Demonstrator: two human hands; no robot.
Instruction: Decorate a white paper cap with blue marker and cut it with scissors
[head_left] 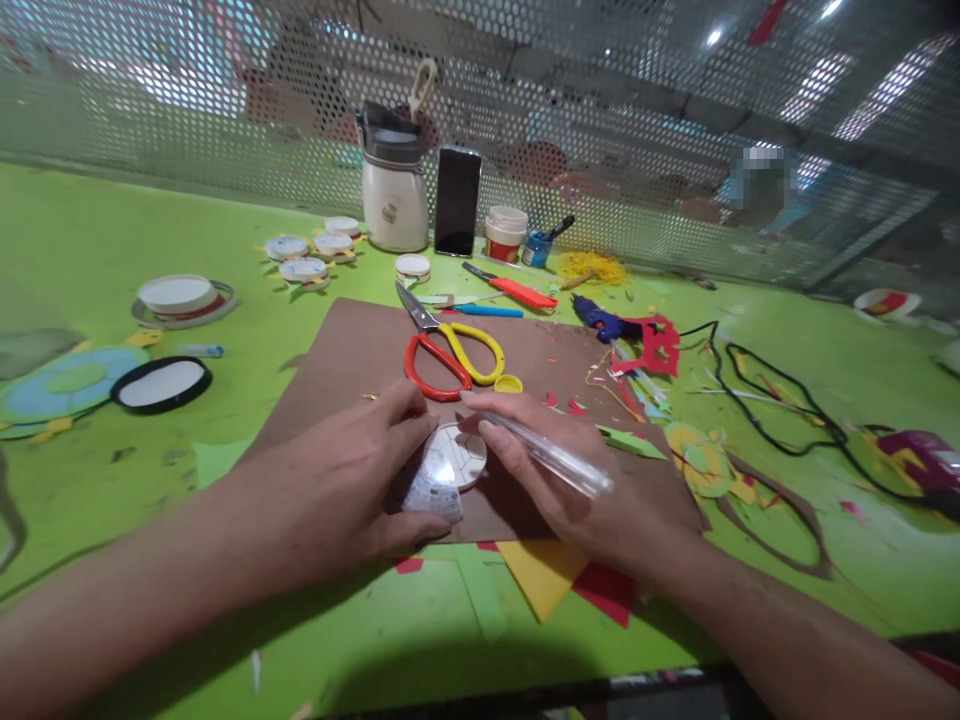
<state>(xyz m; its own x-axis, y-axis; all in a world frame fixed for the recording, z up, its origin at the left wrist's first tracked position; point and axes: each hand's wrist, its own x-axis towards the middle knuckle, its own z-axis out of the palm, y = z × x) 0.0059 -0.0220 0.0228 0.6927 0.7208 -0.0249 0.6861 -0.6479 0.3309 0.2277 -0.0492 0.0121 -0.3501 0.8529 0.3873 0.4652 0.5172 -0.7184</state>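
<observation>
A clear pen (551, 455) is gripped by my right hand (559, 470), its tip end over a round white disc (469, 455) marked with dark lines. My left hand (382, 455) has its thumb and fingers closed round a transparent printed piece, like a protractor or ruler (431, 485), which overlaps the disc's left side. The disc's left part lies behind that piece. Under both hands is a brown board (337, 350). Just beyond them rest scissors (450, 355) with one red and one yellow handle, and a small yellow ring (508, 384).
Behind stand a white bottle (395, 195), a phone (457, 200) and paper cups (506, 235). A red cutter (525, 293), a blue glue gun (600, 320) with black cord, and coloured paper scraps (544, 575) lie around. A perforated metal panel (262, 130) borders the green table (75, 240).
</observation>
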